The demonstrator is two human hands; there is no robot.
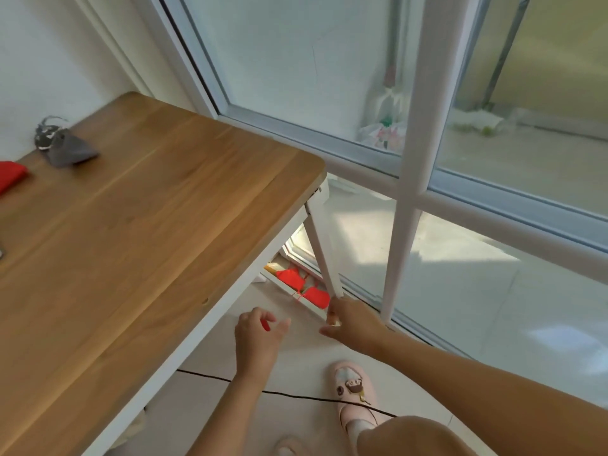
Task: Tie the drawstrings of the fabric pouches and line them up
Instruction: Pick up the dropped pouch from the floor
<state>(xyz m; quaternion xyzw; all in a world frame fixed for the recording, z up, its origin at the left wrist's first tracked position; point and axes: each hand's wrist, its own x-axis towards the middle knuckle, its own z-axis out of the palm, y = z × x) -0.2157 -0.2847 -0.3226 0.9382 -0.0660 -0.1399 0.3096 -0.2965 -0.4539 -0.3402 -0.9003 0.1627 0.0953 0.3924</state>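
Fingers point(279, 324) of the left hand point(258, 337): curling in and pinching a red sliver point(265, 324) against the thumb. Too small to tell whether string or cloth, though probably part of a pouch being gathered up. Fingers point(333, 315) of the right hand point(357, 325): closing round the foot of the white table leg point(324, 258), most likely bracing the body while stooping low beside the furniture.

Taking the rest by size:

- Looking across the wooden surface point(148, 225), mostly bare and standing close by the sliding window point(411, 143).
- Reaching down toward the pale tiled floor point(460, 307), both forearms stretched well below the tabletop edge.
- Finding the grey pouch point(65, 148) sitting at the far left of the surface, its neck looking bunched and its strings sticking up.
- Seeing just beside it a red pouch point(10, 174), cut off by the frame edge.
- Spotting two more red pouches point(297, 281) lying on the floor under the surface, against the window track, with loose strings trailing between them. Judging from that spread, no lining up done yet.
- Standing in a pink slipper point(353, 390) with a cartoon figure on the toe, a thin black cable point(296, 395) crossing under it.

Reading no brand, label or lettering anywhere.
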